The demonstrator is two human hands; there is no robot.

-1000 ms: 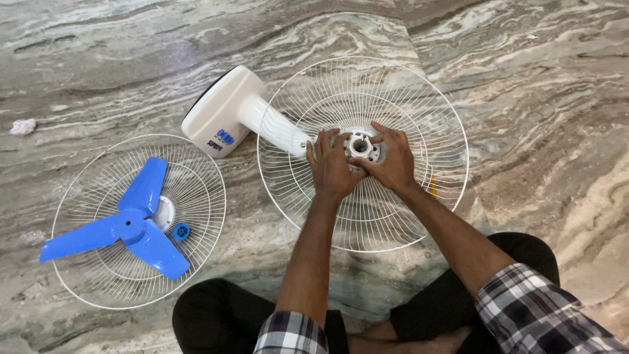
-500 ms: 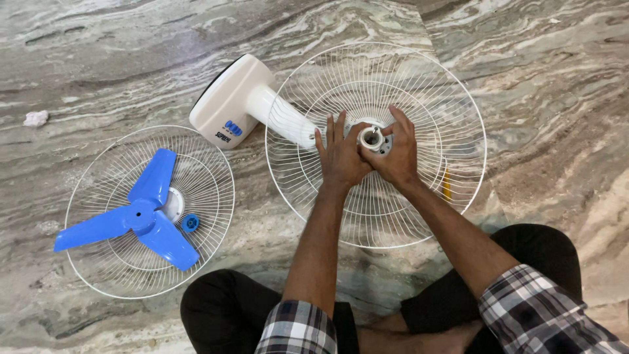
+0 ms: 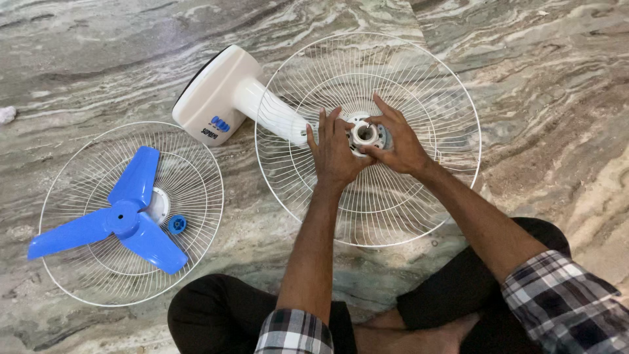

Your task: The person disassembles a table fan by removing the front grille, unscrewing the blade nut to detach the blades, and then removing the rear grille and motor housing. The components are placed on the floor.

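Observation:
A white wire fan guard (image 3: 426, 98) lies on the marble floor, mounted on a white fan body with a ribbed neck (image 3: 275, 118) and a cream base (image 3: 209, 98). My left hand (image 3: 334, 147) and my right hand (image 3: 396, 141) are both at the guard's centre, fingers around a white ring nut (image 3: 365, 133) on the hub. To the left lies a second wire guard (image 3: 190, 170) with a blue three-blade fan blade (image 3: 128, 219) and a small blue cap (image 3: 177, 225) resting in it.
I sit cross-legged in dark trousers (image 3: 223, 314) at the bottom of the view, in checked sleeves (image 3: 563, 295). A small white scrap (image 3: 6, 115) lies at the far left on the marble floor (image 3: 98, 52).
Both hands stayed on the hub ring while their fingers shifted around it. The view has drifted slightly, so the fan parts sit a little differently in frame.

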